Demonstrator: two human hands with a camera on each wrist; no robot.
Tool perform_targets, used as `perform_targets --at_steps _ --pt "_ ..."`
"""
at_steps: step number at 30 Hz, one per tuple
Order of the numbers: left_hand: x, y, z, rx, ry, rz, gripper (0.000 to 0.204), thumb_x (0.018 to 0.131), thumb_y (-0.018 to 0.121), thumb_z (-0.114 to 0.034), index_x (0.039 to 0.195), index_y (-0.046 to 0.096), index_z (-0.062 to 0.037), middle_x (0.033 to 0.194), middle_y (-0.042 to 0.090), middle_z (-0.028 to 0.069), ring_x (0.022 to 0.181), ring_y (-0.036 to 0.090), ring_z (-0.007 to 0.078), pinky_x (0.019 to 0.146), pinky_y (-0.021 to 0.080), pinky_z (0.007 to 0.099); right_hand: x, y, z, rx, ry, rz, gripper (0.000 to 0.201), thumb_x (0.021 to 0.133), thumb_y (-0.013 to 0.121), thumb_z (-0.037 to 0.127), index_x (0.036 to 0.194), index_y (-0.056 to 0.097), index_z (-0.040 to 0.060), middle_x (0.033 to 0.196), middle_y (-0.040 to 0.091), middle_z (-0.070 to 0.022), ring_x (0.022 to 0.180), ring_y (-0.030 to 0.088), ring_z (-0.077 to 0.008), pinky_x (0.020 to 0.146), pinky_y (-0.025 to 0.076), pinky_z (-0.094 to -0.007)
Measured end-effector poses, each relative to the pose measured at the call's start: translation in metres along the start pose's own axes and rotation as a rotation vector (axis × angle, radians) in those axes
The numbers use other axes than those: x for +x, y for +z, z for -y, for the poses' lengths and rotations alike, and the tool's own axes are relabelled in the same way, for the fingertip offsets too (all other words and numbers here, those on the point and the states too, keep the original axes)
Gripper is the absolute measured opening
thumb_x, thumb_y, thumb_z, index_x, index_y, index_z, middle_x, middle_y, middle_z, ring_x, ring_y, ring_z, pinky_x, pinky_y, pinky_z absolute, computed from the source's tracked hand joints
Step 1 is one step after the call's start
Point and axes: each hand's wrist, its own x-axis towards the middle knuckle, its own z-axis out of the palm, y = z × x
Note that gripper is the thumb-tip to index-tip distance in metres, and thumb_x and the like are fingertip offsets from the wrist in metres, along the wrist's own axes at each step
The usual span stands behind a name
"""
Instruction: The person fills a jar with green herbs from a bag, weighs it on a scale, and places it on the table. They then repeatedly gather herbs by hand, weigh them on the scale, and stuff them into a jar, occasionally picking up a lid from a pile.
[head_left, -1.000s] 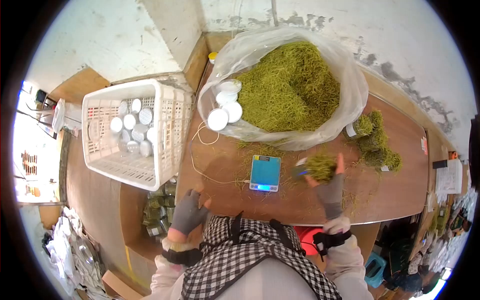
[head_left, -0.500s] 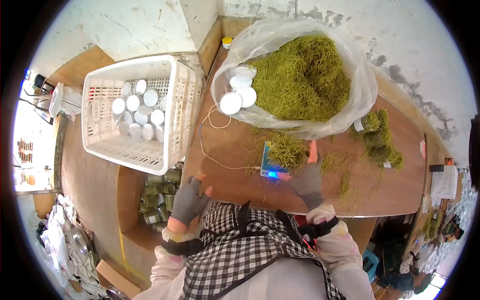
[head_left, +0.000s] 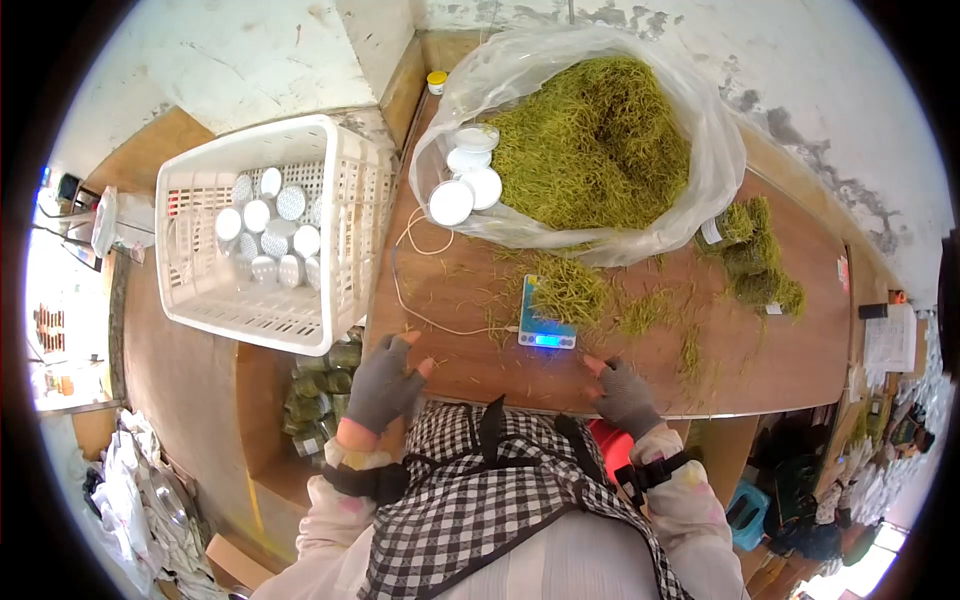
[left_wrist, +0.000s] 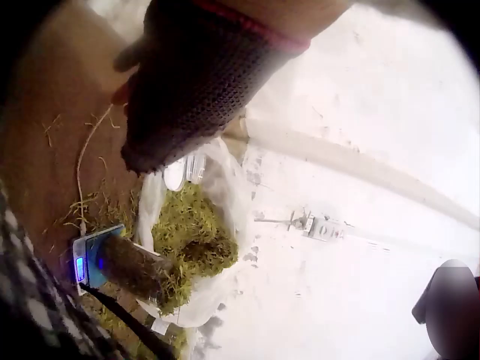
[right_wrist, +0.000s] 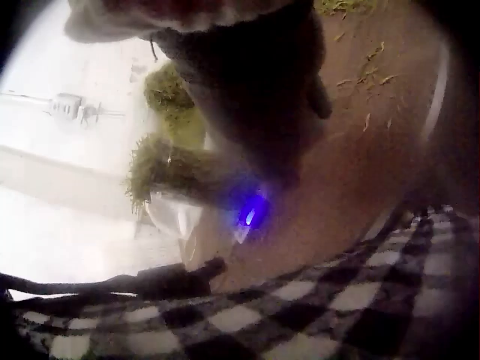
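A clear jar overfilled with green dried strands (head_left: 568, 291) stands on the blue scale (head_left: 533, 327), whose display glows blue; the jar (left_wrist: 135, 266) also shows in the left wrist view. The right hand (head_left: 624, 396), in a grey fingerless glove, is just right of the scale near the table's front edge, fingers relaxed, touching neither scale nor jar. Left of the scale, the gloved left hand (head_left: 382, 388) rests at the table edge, its fingers loose around nothing. Behind the scale lies a big plastic bag (head_left: 715, 150) full of the strands (head_left: 590, 150).
White lids (head_left: 452, 203) lie at the bag's left side. A white basket (head_left: 345, 240) with several lidded jars stands at the left. Several filled jars (head_left: 748, 260) are at the right. A cable (head_left: 425, 318) runs to the scale; loose strands (head_left: 690, 352) litter the table.
The right hand brought the filled jar leftward onto the scale, let go of it and drew back toward the front edge. The left hand has barely moved.
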Motion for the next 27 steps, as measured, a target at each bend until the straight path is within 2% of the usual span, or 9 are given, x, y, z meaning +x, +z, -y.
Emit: perform_targets --at_steps 2,6,9,13,15,17,22,25,27 --pt "0.004 -0.002 -0.005 -0.014 0.023 0.008 0.047 0.089 0.074 -0.027 0.128 0.060 -0.0035 0.110 0.064 0.0199 0.102 0.067 0.0361 0.084 0.054 0.0436 0.004 0.001 0.004 -0.044 -0.095 0.013 0.059 0.087 0.071 0.030 0.142 0.054 0.0168 0.124 0.060 -0.0213 0.109 0.062 -0.0428 0.087 0.053 -0.0509" --pt "0.014 -0.003 -0.017 -0.016 0.123 0.029 0.050 0.088 0.075 -0.026 0.130 0.060 -0.0047 0.115 0.063 0.0208 0.102 0.066 0.0383 0.086 0.054 0.0439 0.009 0.000 -0.009 -0.103 -0.008 -0.143 0.058 0.087 0.072 0.029 0.141 0.055 0.0137 0.124 0.059 -0.0201 0.106 0.062 -0.0431 0.087 0.053 -0.0498" --pt "0.028 0.006 -0.030 -0.006 0.264 -0.034 0.051 0.088 0.075 -0.026 0.131 0.059 -0.0046 0.122 0.061 0.0225 0.107 0.063 0.0418 0.090 0.053 0.0450 0.010 -0.012 -0.014 0.166 -0.036 -0.268 0.060 0.085 0.076 0.025 0.140 0.055 0.0099 0.124 0.058 -0.0203 0.105 0.062 -0.0413 0.087 0.052 -0.0473" --pt "0.059 0.025 -0.061 -0.085 0.408 -0.071 0.053 0.089 0.074 -0.027 0.133 0.057 -0.0031 0.129 0.056 0.0244 0.115 0.058 0.0443 0.095 0.051 0.0475 0.011 -0.043 0.027 0.197 -0.187 -0.554 0.069 0.083 0.080 0.022 0.145 0.052 0.0095 0.127 0.055 -0.0224 0.109 0.059 -0.0395 0.090 0.051 -0.0445" --pt "0.074 0.033 -0.084 -0.071 0.590 -0.179 0.055 0.089 0.074 -0.026 0.134 0.055 -0.0013 0.134 0.052 0.0251 0.121 0.053 0.0447 0.098 0.049 0.0488 0.019 -0.055 0.049 0.171 -0.248 -0.643 0.072 0.082 0.081 0.021 0.147 0.050 0.0107 0.129 0.054 -0.0233 0.112 0.057 -0.0402 0.092 0.050 -0.0446" --pt "0.087 0.041 -0.103 -0.062 0.639 -0.187 0.052 0.089 0.073 -0.025 0.132 0.057 -0.0013 0.135 0.051 0.0239 0.122 0.053 0.0437 0.098 0.050 0.0488 0.029 -0.062 0.064 -0.007 -0.366 -0.745 0.066 0.084 0.079 0.025 0.145 0.055 0.0114 0.137 0.051 -0.0245 0.119 0.054 -0.0440 0.098 0.046 -0.0488" --pt "0.102 0.075 -0.116 -0.021 0.695 -0.219 0.039 0.088 0.071 -0.019 0.122 0.065 -0.0027 0.136 0.052 0.0200 0.123 0.052 0.0418 0.099 0.050 0.0477 0.054 -0.067 0.068 -0.179 -0.437 -0.702 0.047 0.087 0.074 0.026 0.132 0.067 0.0126 0.143 0.048 -0.0246 0.126 0.049 -0.0448 0.104 0.041 -0.0529" --pt "0.108 0.082 -0.120 -0.001 0.662 -0.225 0.026 0.088 0.069 -0.019 0.110 0.072 -0.0051 0.137 0.053 0.0183 0.124 0.052 0.0412 0.099 0.051 0.0467 0.068 -0.070 0.068 -0.203 -0.400 -0.629 0.037 0.087 0.072 0.024 0.123 0.072 0.0134 0.145 0.047 -0.0236 0.128 0.048 -0.0450 0.105 0.040 -0.0532" --pt "0.112 0.086 -0.124 0.066 0.541 -0.149 0.019 0.086 0.069 -0.022 0.097 0.075 -0.0074 0.137 0.054 0.0173 0.125 0.052 0.0400 0.095 0.054 0.0463 0.075 -0.071 0.068 -0.198 -0.381 -0.571 0.034 0.087 0.072 0.023 0.119 0.074 0.0142 0.146 0.046 -0.0229 0.129 0.047 -0.0452 0.106 0.040 -0.0531"
